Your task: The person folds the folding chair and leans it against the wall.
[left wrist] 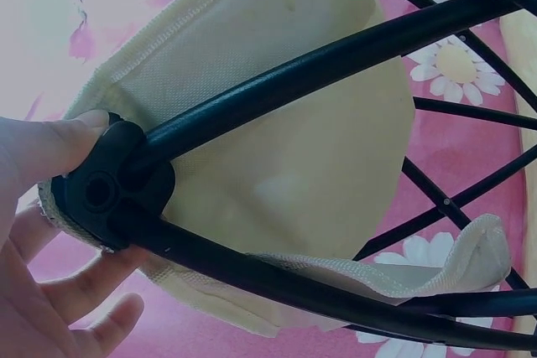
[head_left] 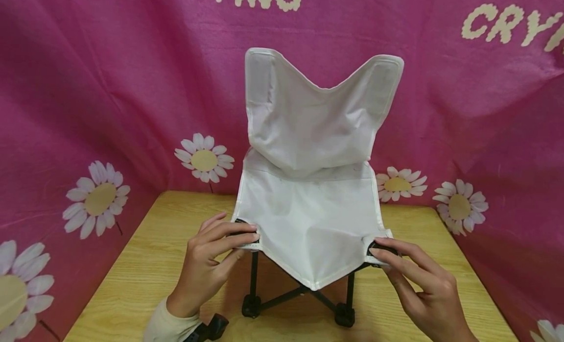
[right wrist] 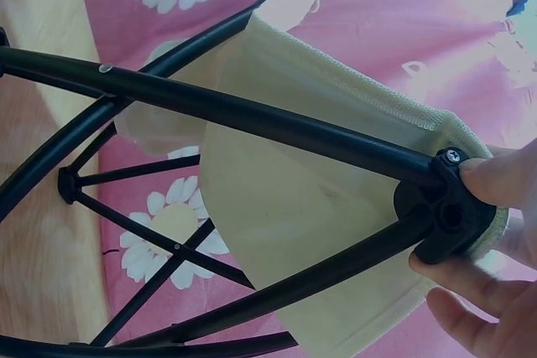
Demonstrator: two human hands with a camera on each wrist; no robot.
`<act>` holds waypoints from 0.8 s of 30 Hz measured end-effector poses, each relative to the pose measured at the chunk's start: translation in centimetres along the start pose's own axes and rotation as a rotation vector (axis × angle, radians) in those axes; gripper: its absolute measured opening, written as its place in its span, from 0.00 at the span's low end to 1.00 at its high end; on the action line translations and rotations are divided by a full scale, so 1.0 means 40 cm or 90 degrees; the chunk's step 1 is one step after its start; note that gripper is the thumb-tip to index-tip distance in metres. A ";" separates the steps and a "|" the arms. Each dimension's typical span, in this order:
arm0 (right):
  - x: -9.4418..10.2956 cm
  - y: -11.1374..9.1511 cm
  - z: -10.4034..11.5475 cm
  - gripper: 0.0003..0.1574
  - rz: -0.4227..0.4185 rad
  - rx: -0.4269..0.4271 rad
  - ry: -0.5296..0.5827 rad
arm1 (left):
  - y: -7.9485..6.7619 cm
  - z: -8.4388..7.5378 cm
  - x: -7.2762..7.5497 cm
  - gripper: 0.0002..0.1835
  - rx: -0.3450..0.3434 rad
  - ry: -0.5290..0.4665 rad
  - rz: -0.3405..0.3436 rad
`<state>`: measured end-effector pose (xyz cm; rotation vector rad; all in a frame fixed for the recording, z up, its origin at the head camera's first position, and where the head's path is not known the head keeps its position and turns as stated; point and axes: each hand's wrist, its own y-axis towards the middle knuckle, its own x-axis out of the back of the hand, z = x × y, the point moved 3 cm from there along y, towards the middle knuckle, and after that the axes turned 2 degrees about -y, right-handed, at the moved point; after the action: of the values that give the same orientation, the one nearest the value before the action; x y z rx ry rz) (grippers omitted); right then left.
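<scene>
A small folding chair (head_left: 304, 205) with a white fabric seat and back stands unfolded on the table, its black crossed legs showing below. My left hand (head_left: 207, 263) grips the seat's front left corner, fingers on top and thumb beneath. At the front right corner, my right hand (head_left: 423, 278) pinches the fabric and the black fitting in the same way. From below, the left wrist view shows the thumb against a black plastic corner joint (left wrist: 105, 182) where two tubes meet. A matching corner joint (right wrist: 449, 207) lies between thumb and fingers in the right wrist view.
The chair stands on a light wooden table (head_left: 136, 278). A pink cloth (head_left: 132, 87) with daisies and lettering hangs behind and at both sides. Black leg tubes (left wrist: 336, 64) cross beneath the seat. A black wrist strap piece (head_left: 216, 327) sits at the left sleeve.
</scene>
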<state>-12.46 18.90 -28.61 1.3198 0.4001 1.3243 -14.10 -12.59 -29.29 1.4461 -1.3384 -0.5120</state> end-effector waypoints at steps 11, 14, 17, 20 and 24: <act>0.003 0.005 0.006 0.12 0.000 -0.002 0.001 | 0.005 -0.008 -0.004 0.19 -0.006 -0.004 -0.002; 0.002 0.006 0.006 0.13 0.002 0.002 0.005 | 0.005 -0.008 -0.004 0.18 -0.011 -0.004 -0.008; 0.001 0.005 0.004 0.13 0.002 0.004 0.006 | 0.006 -0.009 -0.004 0.18 -0.015 -0.005 -0.010; 0.000 0.005 0.005 0.12 -0.001 0.008 0.007 | 0.006 -0.008 -0.005 0.18 -0.017 -0.005 -0.009; 0.000 0.009 0.009 0.12 -0.005 0.012 0.011 | 0.003 -0.001 -0.007 0.18 -0.022 -0.002 -0.010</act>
<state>-12.31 18.64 -28.18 1.3225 0.4310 1.3282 -14.19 -12.30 -29.27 1.4286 -1.3152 -0.5450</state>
